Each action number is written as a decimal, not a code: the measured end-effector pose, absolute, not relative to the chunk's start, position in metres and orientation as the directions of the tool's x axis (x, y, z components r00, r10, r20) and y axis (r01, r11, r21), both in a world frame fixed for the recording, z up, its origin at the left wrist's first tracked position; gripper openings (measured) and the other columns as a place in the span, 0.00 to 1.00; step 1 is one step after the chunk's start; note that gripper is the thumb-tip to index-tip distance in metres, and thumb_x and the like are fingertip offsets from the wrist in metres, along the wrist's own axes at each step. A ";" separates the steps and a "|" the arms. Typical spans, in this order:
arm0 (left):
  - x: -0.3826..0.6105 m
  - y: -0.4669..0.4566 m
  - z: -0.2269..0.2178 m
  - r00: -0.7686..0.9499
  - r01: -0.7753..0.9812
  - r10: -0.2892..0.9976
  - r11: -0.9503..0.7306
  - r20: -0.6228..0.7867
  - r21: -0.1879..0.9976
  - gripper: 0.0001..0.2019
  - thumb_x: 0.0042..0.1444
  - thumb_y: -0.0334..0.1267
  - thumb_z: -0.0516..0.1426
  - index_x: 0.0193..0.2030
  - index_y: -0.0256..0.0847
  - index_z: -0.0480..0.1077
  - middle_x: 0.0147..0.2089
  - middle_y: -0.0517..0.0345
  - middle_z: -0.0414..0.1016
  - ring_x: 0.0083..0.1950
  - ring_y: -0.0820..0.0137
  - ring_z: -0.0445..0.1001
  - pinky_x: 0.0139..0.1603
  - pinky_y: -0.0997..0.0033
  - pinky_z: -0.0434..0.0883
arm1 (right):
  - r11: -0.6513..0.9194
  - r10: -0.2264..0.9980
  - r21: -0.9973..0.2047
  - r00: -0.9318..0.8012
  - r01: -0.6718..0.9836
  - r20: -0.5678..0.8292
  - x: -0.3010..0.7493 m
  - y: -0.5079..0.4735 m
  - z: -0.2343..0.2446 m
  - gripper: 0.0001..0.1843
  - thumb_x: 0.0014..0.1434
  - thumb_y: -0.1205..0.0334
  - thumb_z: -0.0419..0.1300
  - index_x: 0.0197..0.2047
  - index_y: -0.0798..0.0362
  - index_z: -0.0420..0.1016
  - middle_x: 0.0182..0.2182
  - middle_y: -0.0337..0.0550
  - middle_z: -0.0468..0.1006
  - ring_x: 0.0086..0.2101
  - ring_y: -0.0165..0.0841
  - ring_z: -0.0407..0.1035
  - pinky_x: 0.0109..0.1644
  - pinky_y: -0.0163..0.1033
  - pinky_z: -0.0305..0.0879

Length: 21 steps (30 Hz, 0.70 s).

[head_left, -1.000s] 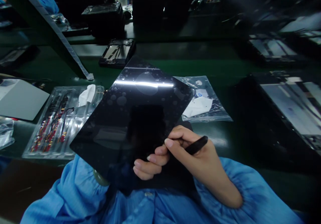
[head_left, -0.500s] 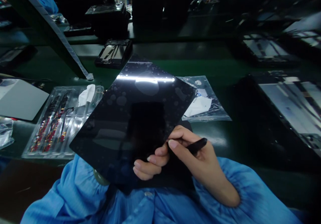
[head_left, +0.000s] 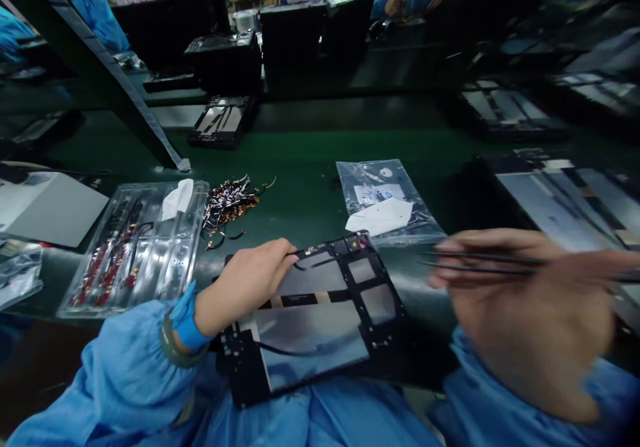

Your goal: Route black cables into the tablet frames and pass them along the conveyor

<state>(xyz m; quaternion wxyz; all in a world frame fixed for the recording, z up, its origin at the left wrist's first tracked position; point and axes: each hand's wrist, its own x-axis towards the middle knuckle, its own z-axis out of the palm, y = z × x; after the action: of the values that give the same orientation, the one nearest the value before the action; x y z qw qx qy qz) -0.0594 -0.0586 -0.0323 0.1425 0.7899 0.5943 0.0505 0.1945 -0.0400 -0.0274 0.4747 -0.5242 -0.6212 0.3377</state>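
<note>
- Two bare hands are showing in the head view; the left hand [head_left: 250,277] is lying over the far left edge of an open tablet [head_left: 313,357], its fingers grasping that edge, with part of the grip being hidden underneath.
- The right hand [head_left: 525,320] is appearing blurred to the right of the open tablet, its fingers closing around dark tweezers [head_left: 485,261].
- The tweezers are pointing left, their tips standing slightly apart and near the open tablet without touching it.
- The open tablet is sitting right in front of the person's body, at the near side of the desk [head_left: 305,150], tilting, its inner side facing up and showing silvery panels, a dark cable and a black frame.
- A blue wristband [head_left: 189,317] is circling the left wrist, just above the blue sleeve [head_left: 125,360].
- A clear tray [head_left: 165,273] is lying on the left, holding rows of small dark and red parts and a white scrap [head_left: 177,198].
- A pile of small cables [head_left: 230,201] is resting just beside the tray, beyond the left hand.
- A clear plastic bag [head_left: 425,228] is lying beyond the open tablet, with white paper [head_left: 380,217] showing at it; whether inside or on top, I cannot tell.
- Another opened device [head_left: 575,193] is lying on the right, behind the right hand.
- A co-worker's hand [head_left: 396,5] is showing at the far side.
</note>
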 end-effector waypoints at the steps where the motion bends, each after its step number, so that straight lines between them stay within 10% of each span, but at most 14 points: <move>1: -0.058 -0.061 -0.037 0.304 0.918 0.952 -0.283 -0.036 0.277 0.12 0.67 0.40 0.45 0.45 0.40 0.67 0.40 0.55 0.76 0.39 0.64 0.77 0.35 0.68 0.71 | 0.192 0.981 -0.957 -0.018 0.217 0.193 0.185 -0.040 -0.029 0.26 0.64 0.38 0.41 0.39 0.48 0.69 0.33 0.48 0.78 0.27 0.36 0.75 0.33 0.43 0.74; 5: -0.058 -0.071 -0.047 0.335 0.886 0.920 -0.382 0.205 0.264 0.14 0.67 0.41 0.44 0.44 0.39 0.68 0.37 0.56 0.77 0.38 0.69 0.77 0.35 0.73 0.72 | 0.084 0.962 -0.996 -0.264 0.033 0.073 0.147 -0.032 -0.035 0.12 0.53 0.53 0.66 0.37 0.49 0.75 0.33 0.42 0.81 0.32 0.36 0.78 0.38 0.41 0.77; 13: -0.069 -0.080 -0.042 0.341 0.665 0.908 -0.416 0.245 0.619 0.06 0.64 0.35 0.52 0.39 0.40 0.70 0.42 0.57 0.78 0.42 0.72 0.77 0.41 0.76 0.73 | 0.355 0.870 -0.928 -0.405 0.115 0.282 0.134 -0.025 -0.051 0.06 0.56 0.65 0.64 0.39 0.49 0.74 0.37 0.41 0.81 0.39 0.33 0.77 0.42 0.37 0.75; 21: -0.071 -0.081 -0.047 0.367 0.681 0.900 -0.431 0.234 0.592 0.06 0.63 0.36 0.53 0.38 0.39 0.71 0.45 0.52 0.78 0.48 0.66 0.77 0.43 0.72 0.74 | 0.438 0.818 -0.879 -0.490 0.188 0.302 0.131 -0.022 -0.055 0.06 0.56 0.67 0.64 0.38 0.49 0.75 0.36 0.40 0.82 0.38 0.31 0.76 0.43 0.35 0.74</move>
<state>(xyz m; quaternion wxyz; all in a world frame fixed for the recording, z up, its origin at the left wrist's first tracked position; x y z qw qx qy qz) -0.0709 -0.0809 -0.0473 0.2025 0.8015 0.4932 0.2707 0.1310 -0.0225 -0.0554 0.3807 -0.3319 -0.7576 0.4134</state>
